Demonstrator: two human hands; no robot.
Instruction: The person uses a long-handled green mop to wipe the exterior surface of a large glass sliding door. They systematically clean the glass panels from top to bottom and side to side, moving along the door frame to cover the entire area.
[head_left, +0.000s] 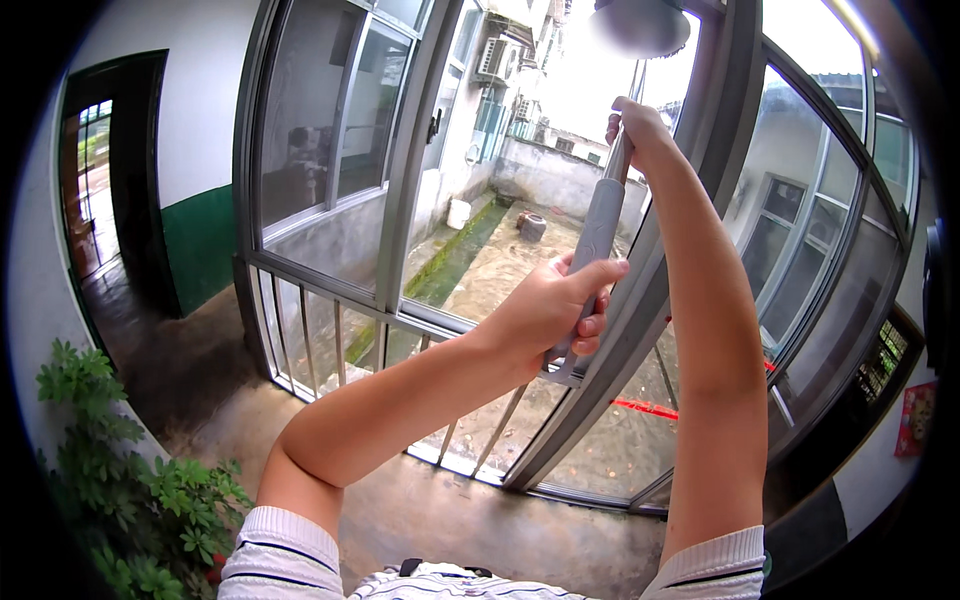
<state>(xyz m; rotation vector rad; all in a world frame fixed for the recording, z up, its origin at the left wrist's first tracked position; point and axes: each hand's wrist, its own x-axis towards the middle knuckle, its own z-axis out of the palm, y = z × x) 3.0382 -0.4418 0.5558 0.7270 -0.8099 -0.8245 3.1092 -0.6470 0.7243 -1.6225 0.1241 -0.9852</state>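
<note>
Left hand (545, 305) is gripping the grey handle (601, 218), right hand (643, 132) is clasping the metal shaft (618, 162) toward one o'clock, apparently adjusting it, next likely needing steadiness.

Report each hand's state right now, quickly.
Left hand: closed around the pole's grey plastic handle.
Right hand: closed around the pole's metal shaft, above the handle.

I see from afar one grey-handled pole (601, 215), with metal shaft (618, 163), tilted before the window frame (722, 120), its rounded grey head (640, 30) uppermost and blurred.
</note>
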